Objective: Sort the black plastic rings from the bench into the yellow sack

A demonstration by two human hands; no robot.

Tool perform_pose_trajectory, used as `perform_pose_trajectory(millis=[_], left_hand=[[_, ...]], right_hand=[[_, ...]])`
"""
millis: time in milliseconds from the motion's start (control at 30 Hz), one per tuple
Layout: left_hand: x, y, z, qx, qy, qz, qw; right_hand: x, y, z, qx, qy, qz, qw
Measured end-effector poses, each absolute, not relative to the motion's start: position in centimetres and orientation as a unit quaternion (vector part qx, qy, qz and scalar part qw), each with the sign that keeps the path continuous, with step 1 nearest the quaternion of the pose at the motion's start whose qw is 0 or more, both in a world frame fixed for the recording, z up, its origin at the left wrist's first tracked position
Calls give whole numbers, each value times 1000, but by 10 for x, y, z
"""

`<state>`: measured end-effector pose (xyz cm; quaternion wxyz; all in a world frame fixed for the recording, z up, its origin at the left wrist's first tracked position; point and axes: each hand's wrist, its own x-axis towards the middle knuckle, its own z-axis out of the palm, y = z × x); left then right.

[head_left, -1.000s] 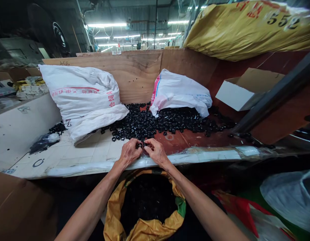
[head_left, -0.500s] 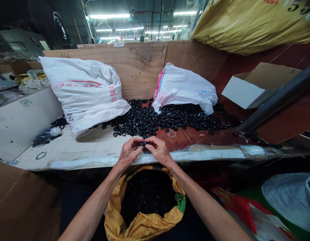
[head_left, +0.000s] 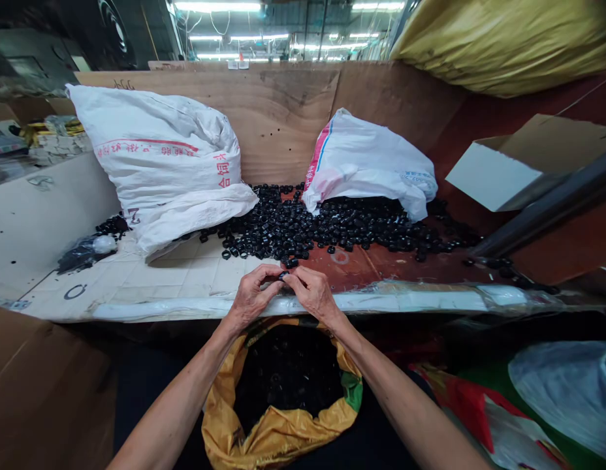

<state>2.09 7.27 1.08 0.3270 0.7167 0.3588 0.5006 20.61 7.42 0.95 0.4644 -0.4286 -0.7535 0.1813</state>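
Observation:
Over the front edge of the bench, my left hand (head_left: 251,294) and my right hand (head_left: 313,294) meet with fingertips pinched together. Between them is a small black plastic ring (head_left: 284,275), mostly covered by the fingers. Just beyond the fingertips begins a loose pile of black plastic rings (head_left: 278,228), spread across the bench. Below my wrists an orange-yellow sack (head_left: 288,427) stands with its mouth wide, and a mass of small black pieces (head_left: 288,372) lies inside it.
Two white woven sacks, one on the left (head_left: 170,163) and one on the right (head_left: 369,160), rest on the bench among the rings. Wooden boards (head_left: 278,117) close off the back. A carton (head_left: 496,176) and a dark metal bar (head_left: 542,209) stand at the right.
The view has shifted slightly. Both hands stay together at the bench edge; the black piece between the fingertips now shows less and sits at a different angle.

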Motion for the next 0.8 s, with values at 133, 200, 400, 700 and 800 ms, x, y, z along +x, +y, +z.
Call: perform_pose_trajectory(millis=[133,200,400,700,800], left_hand=[[21,73,10,716,362,499,327],[21,72,10,720,362,493,329],[22,73,9,710,369,491,344],[22,69,15,756,334,494,268],[22,68,16,763,329,491,263]], right_hand=[[205,74,7,-446,-728,214,474],[206,75,7,-439,-702,269,492],[211,73,7,-401,-694,328,500],[207,73,9,-425,-736,204,486],[205,72,8,-430,-751,151,477]])
